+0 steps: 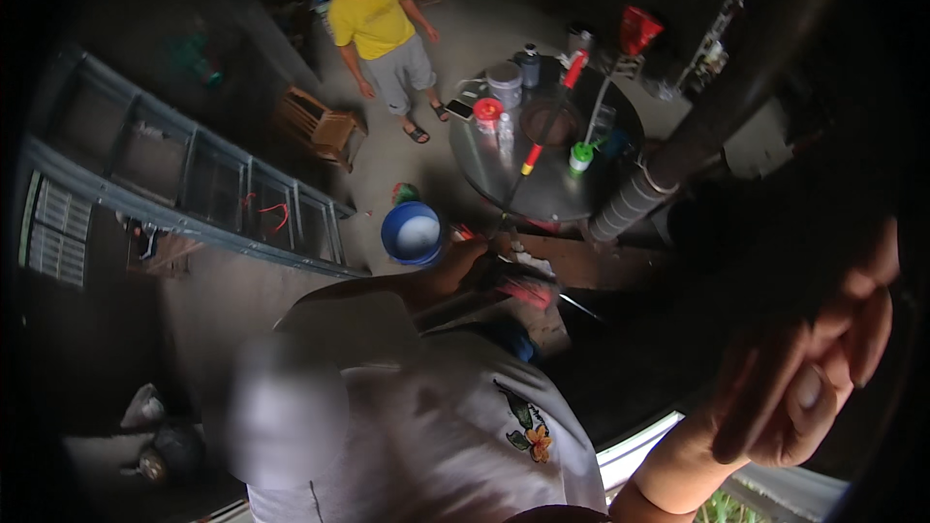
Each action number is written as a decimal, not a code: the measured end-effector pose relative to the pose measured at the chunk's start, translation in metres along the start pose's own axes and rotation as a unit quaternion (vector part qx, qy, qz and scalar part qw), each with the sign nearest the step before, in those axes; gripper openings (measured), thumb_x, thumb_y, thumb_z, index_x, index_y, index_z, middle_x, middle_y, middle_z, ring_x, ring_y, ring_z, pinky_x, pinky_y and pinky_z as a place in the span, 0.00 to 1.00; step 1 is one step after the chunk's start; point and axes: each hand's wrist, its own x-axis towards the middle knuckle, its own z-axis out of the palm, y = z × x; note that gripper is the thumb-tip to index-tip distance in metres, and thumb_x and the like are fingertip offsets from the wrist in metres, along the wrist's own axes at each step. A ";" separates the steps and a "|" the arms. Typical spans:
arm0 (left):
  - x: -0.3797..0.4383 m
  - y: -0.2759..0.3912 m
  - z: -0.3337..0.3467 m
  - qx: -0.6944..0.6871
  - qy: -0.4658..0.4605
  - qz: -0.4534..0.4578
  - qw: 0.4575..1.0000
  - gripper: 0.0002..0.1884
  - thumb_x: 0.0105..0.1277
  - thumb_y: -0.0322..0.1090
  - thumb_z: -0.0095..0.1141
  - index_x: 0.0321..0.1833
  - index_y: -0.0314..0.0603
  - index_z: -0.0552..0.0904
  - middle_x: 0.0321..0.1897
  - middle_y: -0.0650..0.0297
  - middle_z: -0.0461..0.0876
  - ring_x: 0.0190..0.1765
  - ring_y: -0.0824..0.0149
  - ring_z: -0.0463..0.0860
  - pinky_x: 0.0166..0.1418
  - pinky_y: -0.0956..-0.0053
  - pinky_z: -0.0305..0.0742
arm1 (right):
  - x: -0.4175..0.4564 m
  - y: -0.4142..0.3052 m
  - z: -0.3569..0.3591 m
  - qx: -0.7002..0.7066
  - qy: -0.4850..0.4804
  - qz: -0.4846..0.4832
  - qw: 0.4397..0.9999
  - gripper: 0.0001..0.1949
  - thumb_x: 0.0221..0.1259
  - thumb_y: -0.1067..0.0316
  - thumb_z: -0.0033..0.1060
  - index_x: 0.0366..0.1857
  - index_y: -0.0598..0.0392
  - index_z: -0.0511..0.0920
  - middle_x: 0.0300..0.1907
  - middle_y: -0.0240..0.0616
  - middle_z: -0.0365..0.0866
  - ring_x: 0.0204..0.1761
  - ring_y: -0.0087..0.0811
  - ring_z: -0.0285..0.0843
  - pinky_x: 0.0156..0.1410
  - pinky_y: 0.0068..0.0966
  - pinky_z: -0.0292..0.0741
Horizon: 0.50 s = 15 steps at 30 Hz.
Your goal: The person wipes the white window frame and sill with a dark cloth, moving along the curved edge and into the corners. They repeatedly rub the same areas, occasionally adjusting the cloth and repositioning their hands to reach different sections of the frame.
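My right hand (810, 370) is raised large at the right edge, fingers loosely bent and the thumbnail showing. Shadow hides part of it; no held thing can be made out. My left hand is out of view. Just left of my right hand is a co-worker in a white shirt (465, 421) with a flower motif, seen from above. Near that person's extended arm is a blurred red and black thing (530, 292), with a thin metal rod (581, 306) beside it. A long pole with red grips (533, 158) slants across a round dark table (476, 163).
A metal ladder (174, 221) spans the left side. A blue bucket (413, 232) stands on the floor near a wooden chair (336, 132). Another person in a yellow shirt (374, 18) stands beyond. A thick dark pipe (697, 131) rises at the right.
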 end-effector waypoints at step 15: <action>-0.037 -0.011 0.032 0.080 -0.005 0.031 0.996 0.11 0.66 0.34 0.49 0.46 0.38 0.81 0.39 0.65 0.82 0.43 0.73 0.78 0.50 0.75 0.72 | -0.212 0.110 -0.019 -0.282 0.133 0.463 0.830 0.15 0.52 0.85 0.32 0.32 0.60 0.75 0.34 0.40 0.83 0.20 0.19 0.74 0.26 0.14 0.68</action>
